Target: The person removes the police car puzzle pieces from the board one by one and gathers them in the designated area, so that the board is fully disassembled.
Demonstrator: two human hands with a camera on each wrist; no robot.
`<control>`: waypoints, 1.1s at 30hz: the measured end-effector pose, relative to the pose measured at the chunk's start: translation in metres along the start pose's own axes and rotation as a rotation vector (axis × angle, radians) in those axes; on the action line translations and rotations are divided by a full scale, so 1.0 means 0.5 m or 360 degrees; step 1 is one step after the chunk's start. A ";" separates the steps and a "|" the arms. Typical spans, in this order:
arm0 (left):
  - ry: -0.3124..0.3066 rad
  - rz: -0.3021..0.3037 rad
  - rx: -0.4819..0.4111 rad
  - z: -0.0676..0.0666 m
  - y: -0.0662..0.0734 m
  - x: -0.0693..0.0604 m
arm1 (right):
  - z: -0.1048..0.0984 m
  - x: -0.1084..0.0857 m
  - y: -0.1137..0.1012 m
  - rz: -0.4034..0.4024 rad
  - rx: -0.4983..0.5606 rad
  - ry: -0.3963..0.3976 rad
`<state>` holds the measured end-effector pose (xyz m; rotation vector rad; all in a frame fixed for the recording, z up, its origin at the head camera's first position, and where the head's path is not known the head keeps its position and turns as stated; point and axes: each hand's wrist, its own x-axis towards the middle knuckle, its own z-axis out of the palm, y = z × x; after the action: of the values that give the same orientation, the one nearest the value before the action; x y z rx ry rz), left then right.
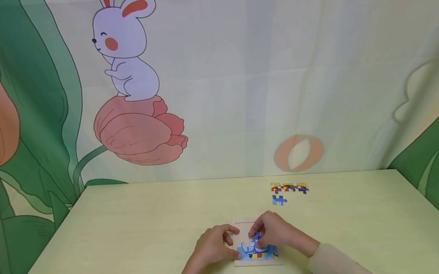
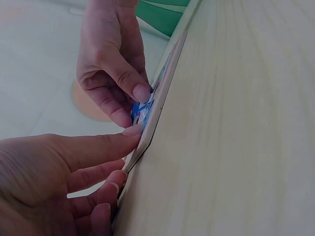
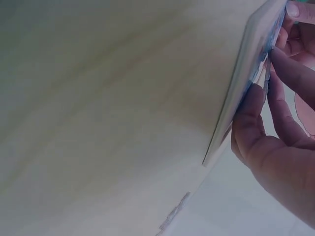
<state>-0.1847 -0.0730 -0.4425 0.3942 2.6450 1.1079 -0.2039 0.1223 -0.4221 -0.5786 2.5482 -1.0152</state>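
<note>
A small wooden jigsaw board (image 1: 242, 236) lies on the table, its near part filled with blue, white and multicoloured picture pieces (image 1: 258, 255). My left hand (image 1: 212, 246) holds the board by its left side, the thumb on the near left corner and the fingers spread along the edge. Between the thumb and fingers of my right hand (image 1: 274, 231) is a blue jigsaw piece (image 1: 256, 235), right over the picture. That hand covers much of the board's right half. In the left wrist view, both the left hand (image 2: 74, 167) and right hand (image 2: 110, 64) meet at the board (image 2: 160, 105).
Beyond the board, to the right, lies a joined strip of red and yellow jigsaw pieces (image 1: 289, 187). A loose blue piece (image 1: 278, 200) sits just in front of it. The pale wooden table (image 1: 134, 230) ends at a printed curtain (image 1: 216, 91) behind.
</note>
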 end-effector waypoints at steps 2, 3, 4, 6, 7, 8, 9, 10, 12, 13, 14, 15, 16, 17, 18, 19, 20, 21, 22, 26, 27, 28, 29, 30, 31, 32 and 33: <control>0.0002 0.0005 -0.0002 -0.001 -0.001 0.000 | 0.001 0.001 0.000 -0.0014 -0.0018 -0.0001; 0.0004 0.0009 -0.0002 -0.001 -0.001 0.000 | 0.001 0.001 0.000 -0.0033 -0.0033 -0.0003; 0.0004 0.0012 -0.0001 -0.001 -0.001 -0.001 | 0.001 0.001 0.001 -0.0058 -0.0048 -0.0006; 0.0004 0.0012 -0.0001 0.000 -0.001 -0.001 | 0.002 0.001 0.002 -0.0130 -0.0082 -0.0010; 0.0006 0.0016 0.0001 0.000 -0.001 -0.001 | 0.001 0.001 0.003 -0.0177 -0.0100 -0.0012; 0.0007 0.0020 0.0003 0.000 -0.002 -0.001 | 0.001 0.001 0.003 -0.0218 -0.0114 -0.0014; 0.0007 0.0020 0.0004 0.000 -0.002 -0.002 | 0.001 0.000 0.003 -0.0253 -0.0119 -0.0019; 0.0007 0.0022 0.0005 0.001 -0.002 -0.001 | 0.000 0.000 0.003 -0.0278 -0.0121 -0.0022; 0.0007 0.0023 0.0008 0.001 -0.002 -0.001 | -0.001 -0.001 0.003 -0.0285 -0.0111 -0.0026; 0.0009 0.0024 0.0010 0.001 -0.002 -0.001 | -0.002 -0.001 0.003 -0.0263 -0.0095 -0.0028; 0.0009 0.0021 0.0009 0.001 -0.001 -0.001 | -0.003 0.000 0.004 -0.0228 -0.0067 -0.0029; 0.0010 0.0016 0.0009 0.000 -0.001 -0.002 | -0.004 0.001 0.006 -0.0200 -0.0028 -0.0033; 0.0009 0.0010 0.0010 0.000 0.000 -0.002 | -0.005 0.002 0.009 -0.0163 0.0019 -0.0034; 0.0006 0.0002 0.0009 0.000 0.001 -0.002 | -0.007 0.003 0.012 -0.0128 0.0073 -0.0034; 0.0003 -0.0005 0.0008 0.001 0.001 -0.001 | -0.010 0.004 0.016 -0.0103 0.0133 -0.0034; 0.0003 -0.0008 0.0006 0.001 0.001 -0.001 | -0.013 0.006 0.021 -0.0084 0.0196 -0.0033; 0.0003 -0.0012 0.0004 0.001 0.001 -0.001 | -0.017 0.007 0.026 -0.0069 0.0256 -0.0028; 0.0004 -0.0014 0.0004 0.002 0.001 0.000 | -0.022 0.007 0.030 -0.0061 0.0308 -0.0023; 0.0004 -0.0016 0.0002 0.002 0.001 0.000 | -0.028 0.008 0.034 -0.0047 0.0349 -0.0011; 0.0015 -0.0023 -0.0007 0.004 0.000 0.002 | -0.054 0.009 0.060 -0.0028 0.0416 0.0062; 0.0015 -0.0030 -0.0009 0.005 -0.001 0.002 | -0.061 0.009 0.068 -0.0028 0.0423 0.0086; 0.0013 -0.0036 -0.0012 0.005 0.000 0.002 | -0.069 0.008 0.077 -0.0031 0.0438 0.0108; 0.0013 -0.0040 -0.0014 0.006 -0.001 0.002 | -0.077 0.007 0.085 -0.0031 0.0458 0.0128; 0.0014 -0.0040 -0.0010 0.006 -0.001 0.001 | -0.085 0.006 0.094 -0.0028 0.0479 0.0150; 0.0016 -0.0041 -0.0008 0.006 -0.001 0.001 | -0.093 0.004 0.102 -0.0020 0.0501 0.0174; 0.0020 -0.0042 -0.0003 0.005 0.000 0.000 | -0.101 0.004 0.110 -0.0011 0.0524 0.0200; 0.0026 -0.0039 0.0001 0.005 -0.001 0.000 | -0.109 0.003 0.117 0.0002 0.0546 0.0226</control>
<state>-0.1838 -0.0717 -0.4444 0.3534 2.6570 1.1072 -0.2436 0.1916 -0.4264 -0.4212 2.4071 -1.4984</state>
